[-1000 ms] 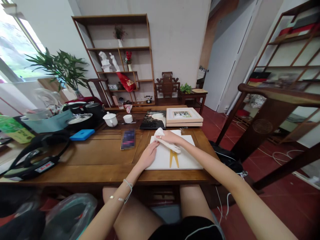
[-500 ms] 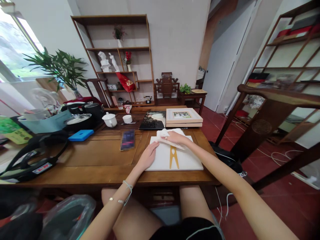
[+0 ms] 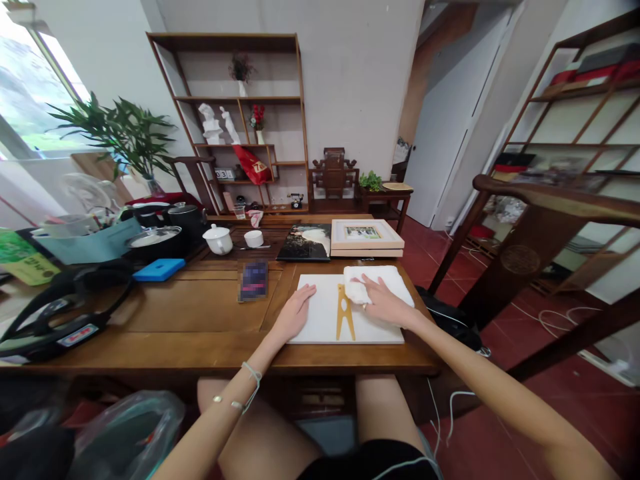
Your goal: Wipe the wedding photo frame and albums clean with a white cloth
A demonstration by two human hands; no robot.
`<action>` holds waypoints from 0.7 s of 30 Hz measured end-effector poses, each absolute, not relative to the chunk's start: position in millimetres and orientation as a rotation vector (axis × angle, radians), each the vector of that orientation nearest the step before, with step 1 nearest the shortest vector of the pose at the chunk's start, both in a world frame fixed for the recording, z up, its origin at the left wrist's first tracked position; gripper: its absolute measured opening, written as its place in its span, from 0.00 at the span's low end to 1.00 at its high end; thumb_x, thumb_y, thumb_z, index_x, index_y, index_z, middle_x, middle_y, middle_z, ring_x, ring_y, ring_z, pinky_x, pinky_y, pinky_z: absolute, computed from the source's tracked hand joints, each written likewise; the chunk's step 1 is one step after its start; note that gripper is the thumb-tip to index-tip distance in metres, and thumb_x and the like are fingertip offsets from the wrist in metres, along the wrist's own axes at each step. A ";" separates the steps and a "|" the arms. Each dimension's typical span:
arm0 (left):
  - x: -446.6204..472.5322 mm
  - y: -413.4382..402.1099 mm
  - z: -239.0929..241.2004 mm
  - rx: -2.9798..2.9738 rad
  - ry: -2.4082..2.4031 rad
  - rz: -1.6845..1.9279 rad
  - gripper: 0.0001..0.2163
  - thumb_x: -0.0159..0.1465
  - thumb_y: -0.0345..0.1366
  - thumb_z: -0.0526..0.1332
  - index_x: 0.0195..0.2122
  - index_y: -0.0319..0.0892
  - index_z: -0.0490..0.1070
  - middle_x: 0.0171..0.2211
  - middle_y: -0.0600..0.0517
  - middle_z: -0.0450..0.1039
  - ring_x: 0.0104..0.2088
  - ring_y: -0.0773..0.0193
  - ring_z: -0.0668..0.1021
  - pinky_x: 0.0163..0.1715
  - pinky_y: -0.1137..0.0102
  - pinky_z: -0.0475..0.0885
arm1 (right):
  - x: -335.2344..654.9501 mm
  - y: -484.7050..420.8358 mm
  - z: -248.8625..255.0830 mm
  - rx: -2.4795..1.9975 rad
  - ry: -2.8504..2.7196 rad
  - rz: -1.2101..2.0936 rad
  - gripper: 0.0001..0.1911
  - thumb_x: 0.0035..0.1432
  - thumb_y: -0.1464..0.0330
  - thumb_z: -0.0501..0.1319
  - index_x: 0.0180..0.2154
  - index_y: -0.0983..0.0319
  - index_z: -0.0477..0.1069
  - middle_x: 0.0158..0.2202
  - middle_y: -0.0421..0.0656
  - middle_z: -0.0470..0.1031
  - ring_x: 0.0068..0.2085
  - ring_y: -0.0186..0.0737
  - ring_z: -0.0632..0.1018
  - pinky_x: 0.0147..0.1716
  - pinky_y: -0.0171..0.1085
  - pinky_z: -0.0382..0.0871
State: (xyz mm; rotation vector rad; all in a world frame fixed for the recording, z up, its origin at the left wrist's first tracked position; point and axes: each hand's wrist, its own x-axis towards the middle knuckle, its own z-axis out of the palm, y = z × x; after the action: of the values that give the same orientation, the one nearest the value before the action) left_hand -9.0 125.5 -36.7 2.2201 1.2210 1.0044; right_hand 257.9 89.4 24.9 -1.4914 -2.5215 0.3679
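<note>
A white canvas (image 3: 320,323) with a yellow clothes-peg shape (image 3: 344,321) painted on it lies flat at the front of the wooden table (image 3: 200,320). My left hand (image 3: 295,310) rests flat on the canvas's left edge, fingers stretched out. My right hand (image 3: 383,303) presses a white cloth (image 3: 367,283) onto the right half of the canvas, fingers laid over it.
Behind the canvas are stacked framed pictures (image 3: 366,237) and a dark painting (image 3: 306,242). A phone (image 3: 254,280), a blue box (image 3: 159,269), a white teapot (image 3: 219,239), a cup (image 3: 254,238) and black headphones (image 3: 60,310) lie to the left. A wooden chair (image 3: 540,233) stands at right.
My right hand has drawn the cloth from the canvas's upper middle across to its right half and nearer me. The left hand has stayed on the left edge.
</note>
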 end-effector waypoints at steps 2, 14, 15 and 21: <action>-8.5 125.0 -36.4 2.223 1.229 1.002 0.19 0.65 0.31 0.46 0.52 0.37 0.70 0.57 0.45 0.68 0.61 0.58 0.65 0.63 0.56 0.56 | 257.7 64.2 24.6 -1.480 -2.595 0.369 0.35 0.49 0.74 0.52 0.62 0.67 0.56 0.66 0.51 0.50 0.67 0.53 0.47 0.62 0.58 0.38; -10.2 126.5 -40.2 2.252 1.231 0.946 0.20 0.65 0.32 0.45 0.54 0.39 0.68 0.58 0.46 0.66 0.62 0.59 0.63 0.63 0.56 0.55 | 263.7 68.1 52.7 -1.569 -2.588 0.431 0.38 0.46 0.75 0.51 0.62 0.68 0.55 0.65 0.51 0.53 0.65 0.49 0.53 0.63 0.50 0.44; -10.6 126.7 -40.1 2.253 1.226 0.949 0.20 0.65 0.32 0.46 0.54 0.40 0.68 0.58 0.47 0.67 0.62 0.59 0.63 0.63 0.55 0.55 | 262.5 83.5 48.3 -1.594 -2.557 0.399 0.39 0.47 0.75 0.50 0.63 0.68 0.53 0.65 0.51 0.52 0.66 0.49 0.51 0.63 0.52 0.42; -10.4 125.8 -37.9 2.245 1.231 0.970 0.20 0.65 0.32 0.46 0.54 0.39 0.69 0.58 0.46 0.67 0.62 0.58 0.64 0.63 0.55 0.55 | 259.7 119.5 27.0 -1.584 -2.521 0.278 0.39 0.49 0.73 0.51 0.64 0.70 0.49 0.66 0.52 0.48 0.67 0.51 0.45 0.62 0.57 0.36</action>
State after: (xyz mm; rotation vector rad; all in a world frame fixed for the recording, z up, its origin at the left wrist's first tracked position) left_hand -10.4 125.8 -37.9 2.2451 1.2315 0.9696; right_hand 259.7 119.5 27.0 -1.5839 -2.5209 0.2784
